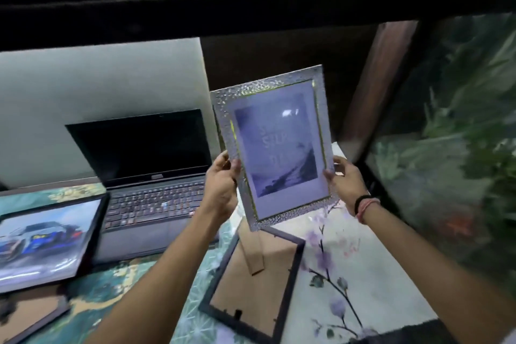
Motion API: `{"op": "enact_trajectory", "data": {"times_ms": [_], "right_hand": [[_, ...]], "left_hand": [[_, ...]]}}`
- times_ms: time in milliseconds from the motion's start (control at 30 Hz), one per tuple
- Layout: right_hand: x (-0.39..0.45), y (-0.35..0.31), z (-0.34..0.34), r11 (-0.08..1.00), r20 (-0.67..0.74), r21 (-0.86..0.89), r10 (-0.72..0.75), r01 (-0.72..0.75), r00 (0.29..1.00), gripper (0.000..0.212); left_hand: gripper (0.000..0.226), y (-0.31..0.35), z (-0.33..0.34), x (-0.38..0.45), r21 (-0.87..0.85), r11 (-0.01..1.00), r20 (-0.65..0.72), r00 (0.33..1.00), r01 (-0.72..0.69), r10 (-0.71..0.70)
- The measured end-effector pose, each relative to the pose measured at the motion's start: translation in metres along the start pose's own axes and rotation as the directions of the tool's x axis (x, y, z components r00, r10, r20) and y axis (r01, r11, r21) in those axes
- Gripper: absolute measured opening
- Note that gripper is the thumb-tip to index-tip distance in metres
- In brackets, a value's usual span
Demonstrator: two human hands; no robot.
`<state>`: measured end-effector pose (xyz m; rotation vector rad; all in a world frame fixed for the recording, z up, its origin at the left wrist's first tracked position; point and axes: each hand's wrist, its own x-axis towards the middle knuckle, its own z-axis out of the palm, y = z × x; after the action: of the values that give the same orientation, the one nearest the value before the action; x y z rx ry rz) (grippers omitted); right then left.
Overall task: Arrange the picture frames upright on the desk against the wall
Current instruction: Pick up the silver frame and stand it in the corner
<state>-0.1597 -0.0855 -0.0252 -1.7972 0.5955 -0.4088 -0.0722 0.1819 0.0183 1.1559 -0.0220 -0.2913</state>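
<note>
I hold a silver textured picture frame [272, 145] upright in the air above the desk, its picture facing me. My left hand [222, 186] grips its left edge and my right hand [346, 180] grips its right edge. Below it a dark frame [290, 279] lies face down on the desk, cardboard back and stand up. At the left a black frame with a car picture [42, 240] lies tilted, face up. Another frame [30, 315] lies face down at the bottom left corner.
An open laptop [148, 176] stands on the desk against the pale wall [97, 81]. A dark shelf edge [251, 0] hangs overhead. A patterned cloth [363, 260] covers the desk. A glass panel with plants [460, 134] is on the right.
</note>
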Motion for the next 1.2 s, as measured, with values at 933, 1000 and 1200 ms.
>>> {"op": "enact_trajectory", "data": {"times_ms": [933, 1000, 1200], "right_hand": [[0.189, 0.062, -0.025, 0.915, -0.193, -0.400, -0.028, -0.053, 0.981, 0.010], [0.195, 0.060, -0.029, 0.912, -0.189, -0.407, -0.036, -0.045, 0.981, 0.009], [0.201, 0.061, -0.030, 0.906, -0.174, -0.420, -0.020, -0.055, 0.985, 0.015]], "left_hand": [[0.076, -0.088, 0.082, 0.188, 0.570, 0.822, 0.080, 0.994, 0.016, -0.074], [0.069, -0.075, 0.092, 0.173, 0.585, 0.811, 0.118, 0.990, -0.008, -0.076], [0.052, -0.062, 0.103, 0.145, 0.609, 0.788, 0.187, 0.982, -0.097, -0.024]]}}
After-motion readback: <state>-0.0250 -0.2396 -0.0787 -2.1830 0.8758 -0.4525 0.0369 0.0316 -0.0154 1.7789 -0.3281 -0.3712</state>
